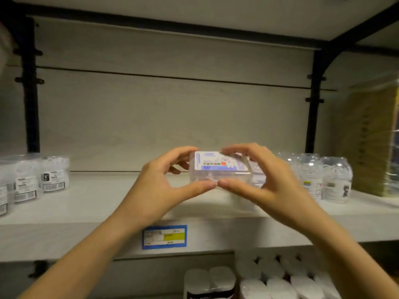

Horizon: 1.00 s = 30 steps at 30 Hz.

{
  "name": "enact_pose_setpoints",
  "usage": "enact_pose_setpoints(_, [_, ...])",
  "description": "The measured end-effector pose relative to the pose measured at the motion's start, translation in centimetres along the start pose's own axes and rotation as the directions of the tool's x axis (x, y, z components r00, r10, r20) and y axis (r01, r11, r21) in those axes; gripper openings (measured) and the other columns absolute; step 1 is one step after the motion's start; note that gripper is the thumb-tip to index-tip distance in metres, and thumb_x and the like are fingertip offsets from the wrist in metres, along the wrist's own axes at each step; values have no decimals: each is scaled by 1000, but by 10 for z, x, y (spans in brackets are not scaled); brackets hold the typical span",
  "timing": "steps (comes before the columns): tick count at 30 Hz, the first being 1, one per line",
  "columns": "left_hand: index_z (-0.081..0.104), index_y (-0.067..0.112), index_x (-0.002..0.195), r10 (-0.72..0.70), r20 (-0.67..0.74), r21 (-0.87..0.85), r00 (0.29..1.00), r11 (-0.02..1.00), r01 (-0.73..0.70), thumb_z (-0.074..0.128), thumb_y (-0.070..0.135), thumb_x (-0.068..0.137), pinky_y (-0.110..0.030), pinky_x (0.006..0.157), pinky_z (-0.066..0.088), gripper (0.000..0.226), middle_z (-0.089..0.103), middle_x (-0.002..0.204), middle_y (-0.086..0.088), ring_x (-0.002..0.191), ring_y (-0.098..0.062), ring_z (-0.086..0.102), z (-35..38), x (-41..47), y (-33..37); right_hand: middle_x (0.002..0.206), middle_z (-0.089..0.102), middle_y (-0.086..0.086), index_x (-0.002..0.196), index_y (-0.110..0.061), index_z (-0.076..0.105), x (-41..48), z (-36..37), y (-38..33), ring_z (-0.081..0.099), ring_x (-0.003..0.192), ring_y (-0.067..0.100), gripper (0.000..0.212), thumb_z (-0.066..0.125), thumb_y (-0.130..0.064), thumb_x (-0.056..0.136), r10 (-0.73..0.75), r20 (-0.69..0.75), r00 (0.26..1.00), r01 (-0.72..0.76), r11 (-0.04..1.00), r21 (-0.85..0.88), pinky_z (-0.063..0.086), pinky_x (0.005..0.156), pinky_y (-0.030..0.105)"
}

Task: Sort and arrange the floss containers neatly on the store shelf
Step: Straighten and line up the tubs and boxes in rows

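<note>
1. The left hand and right hand pinch a clear floss box together, thumbs under, fingers on top, so it stays level.
2. The box is over the middle of the white shelf.
3. Round floss jars stand at 3 o'clock, more jars at 9 o'clock, leaving a gap.

A blue-bordered price tag is sticking to the near shelf edge. White rolls are standing packed on the lower level, right. A yellowish wrapped stack is sitting far right.
</note>
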<state>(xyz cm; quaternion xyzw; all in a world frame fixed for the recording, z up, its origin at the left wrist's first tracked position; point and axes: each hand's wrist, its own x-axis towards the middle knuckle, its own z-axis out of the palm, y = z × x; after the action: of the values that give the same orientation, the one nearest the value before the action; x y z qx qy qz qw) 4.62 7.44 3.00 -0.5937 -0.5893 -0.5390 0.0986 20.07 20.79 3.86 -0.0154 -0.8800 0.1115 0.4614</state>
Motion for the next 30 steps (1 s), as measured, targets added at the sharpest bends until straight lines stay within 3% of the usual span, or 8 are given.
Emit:
enact_pose_setpoints(4, [61,32,113,-34,-3,-19,999,999,34,77,50,62,-17,83,46,57,66,106,15,98,-1,58,44,37,16,106,59,-27,106,-41,55,6,-44,29,56,101,-6,43,58,-64,70,99,25,995,-99,995,0,46,86,12])
enact_pose_setpoints(7, [63,25,114,-121,-2,-49,993,991,121,78,42,66,-22,81,46,54,66,106,8,96,-8,58,77,52,13,103,60,-24,105,-35,58,3,-61,55,58,97,-4,50,58,-62,64,159,49,986,-160,987,16,49,85,17])
enact_pose_setpoints(12, [61,21,115,-228,-42,-57,973,973,225,80,36,65,-17,77,45,56,64,104,6,93,-7,55,109,52,6,106,65,-9,106,-23,62,-7,-62,86,63,98,8,54,61,-56,63,189,87,978,-195,979,56,52,87,26])
enact_pose_setpoints(18, [62,25,110,-265,-11,8,964,964,265,79,41,64,-16,76,43,52,66,105,9,93,-4,57,117,50,2,112,63,-11,111,-26,60,-15,-57,101,60,104,11,46,62,-53,74,175,82,981,-174,985,-20,50,92,35])
enact_pose_setpoints(21, [59,28,114,-265,-18,52,964,963,266,77,47,63,-17,80,43,57,63,106,14,99,-3,57,116,49,3,120,58,-11,119,-27,55,-25,-54,103,56,110,9,45,59,-49,79,177,23,984,-176,984,-20,48,95,32])
enact_pose_setpoints(24, [49,30,128,-245,-31,84,969,966,246,74,56,61,-16,90,42,76,58,114,20,107,2,53,112,37,3,119,53,-16,122,-26,52,-45,-52,104,55,106,3,43,59,-40,82,194,-114,974,-190,981,39,46,89,20])
enact_pose_setpoints(30, [52,32,127,-181,-10,211,983,961,179,64,52,71,-20,94,44,60,60,115,21,103,2,56,109,19,5,114,57,-16,122,-25,53,-58,-39,104,61,95,-2,41,66,-25,83,264,-159,951,-232,953,193,49,82,8])
